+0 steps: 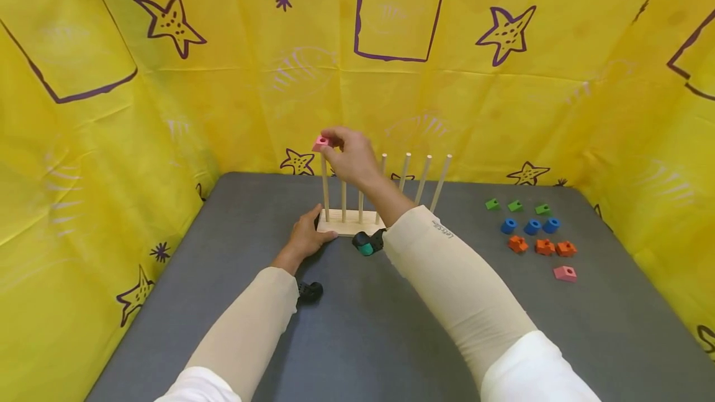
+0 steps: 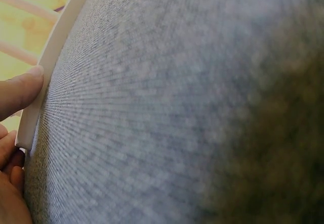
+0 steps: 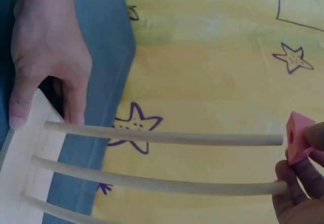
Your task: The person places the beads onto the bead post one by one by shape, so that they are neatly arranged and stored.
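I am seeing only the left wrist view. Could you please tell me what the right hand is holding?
Observer: The right hand pinches a pink block.
Operator: Thank you. Is it already threaded?
Observer: No, the right wrist view shows a narrow gap between it and the tip of the leftmost rod.
Operator: And which other blocks are there?
Observer: To the right lie three green blocks, three blue blocks, three orange blocks and another pink one.

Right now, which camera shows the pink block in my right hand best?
The right wrist view: the pink block appears large, held in the right hand, its hole facing the end of a peg. The head view shows it small at that peg's top; the left wrist view misses it.
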### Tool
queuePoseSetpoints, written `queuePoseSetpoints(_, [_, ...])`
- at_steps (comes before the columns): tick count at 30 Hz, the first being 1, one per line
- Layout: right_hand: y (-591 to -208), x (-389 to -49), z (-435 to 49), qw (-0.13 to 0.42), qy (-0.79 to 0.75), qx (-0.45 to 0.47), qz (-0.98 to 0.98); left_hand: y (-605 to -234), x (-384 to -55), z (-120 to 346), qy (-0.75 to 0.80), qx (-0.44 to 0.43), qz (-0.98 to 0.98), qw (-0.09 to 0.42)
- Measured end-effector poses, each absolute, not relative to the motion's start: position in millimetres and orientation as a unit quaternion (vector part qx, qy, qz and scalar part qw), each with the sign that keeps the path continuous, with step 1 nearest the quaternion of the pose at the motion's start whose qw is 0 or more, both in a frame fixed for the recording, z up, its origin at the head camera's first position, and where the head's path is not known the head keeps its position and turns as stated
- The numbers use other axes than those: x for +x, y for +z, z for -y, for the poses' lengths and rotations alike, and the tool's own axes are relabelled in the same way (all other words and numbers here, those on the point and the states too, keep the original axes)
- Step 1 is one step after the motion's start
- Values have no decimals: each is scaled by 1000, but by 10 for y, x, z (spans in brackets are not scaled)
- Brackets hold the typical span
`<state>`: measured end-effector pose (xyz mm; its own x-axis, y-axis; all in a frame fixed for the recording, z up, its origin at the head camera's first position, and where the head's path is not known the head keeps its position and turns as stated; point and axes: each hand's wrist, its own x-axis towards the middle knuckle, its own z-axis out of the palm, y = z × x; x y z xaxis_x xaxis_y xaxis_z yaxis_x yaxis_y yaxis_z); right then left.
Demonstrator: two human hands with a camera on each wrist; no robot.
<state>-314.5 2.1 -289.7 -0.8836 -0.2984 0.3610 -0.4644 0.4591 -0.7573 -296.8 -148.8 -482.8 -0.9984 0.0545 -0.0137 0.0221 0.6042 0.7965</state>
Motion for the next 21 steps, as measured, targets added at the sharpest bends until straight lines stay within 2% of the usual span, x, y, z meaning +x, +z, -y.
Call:
queuePoseSetpoints(7, [-2961, -3151, 9, 76, 484, 214, 845, -4826, -2972, 1489, 439, 18, -898, 19])
queuePoseSetpoints(15, [-3038, -3165, 32, 97, 498, 204, 837, -4838, -2991, 1483, 436, 21, -900, 15])
queuePoseSetpoints(21, [-3165, -3176, 51, 87, 517, 194, 829, -4834, -2990, 1481, 437, 18, -899, 15])
